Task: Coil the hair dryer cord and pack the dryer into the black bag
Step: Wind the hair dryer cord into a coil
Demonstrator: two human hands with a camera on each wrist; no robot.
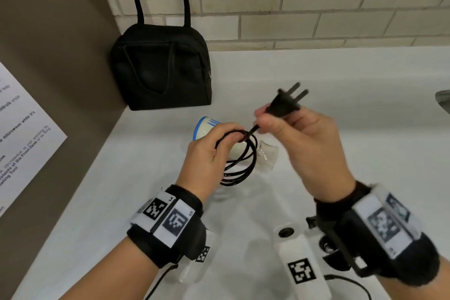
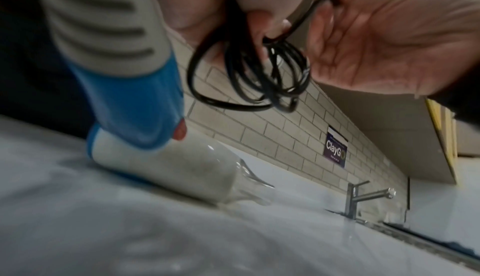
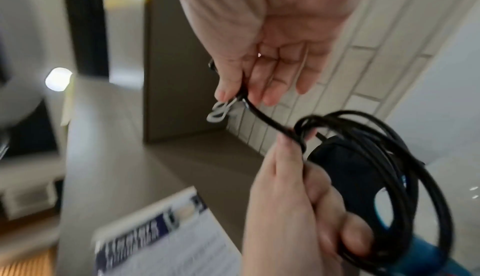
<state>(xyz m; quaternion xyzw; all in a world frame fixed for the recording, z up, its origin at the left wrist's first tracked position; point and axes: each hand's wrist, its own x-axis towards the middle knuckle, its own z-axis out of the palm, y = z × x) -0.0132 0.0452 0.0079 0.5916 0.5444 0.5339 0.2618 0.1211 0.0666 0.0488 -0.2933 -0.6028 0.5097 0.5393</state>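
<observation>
The black bag [image 1: 160, 66] stands upright and closed in the back-left corner, handle up. A white and blue hair dryer [image 1: 205, 128] lies on the white counter [image 1: 121, 190], partly hidden behind my left hand [image 1: 231, 130]. In the left wrist view the dryer [image 2: 155, 153] shows its clear nozzle. My left hand grips the black cord coil [image 1: 241, 161], several loops hanging above the counter. My right hand [image 1: 267, 117] pinches the black two-pin plug [image 1: 285, 102] just right of the coil, prongs pointing up and right. The coil [image 3: 389, 167] and the short cord end [image 3: 262, 118] run between both hands.
A brown panel [image 1: 60, 44] with a printed notice [image 1: 22, 134] bounds the counter on the left. A tiled wall [image 1: 316, 7] runs along the back. A metal faucet [image 2: 363, 196] stands at the far right, where the sink is.
</observation>
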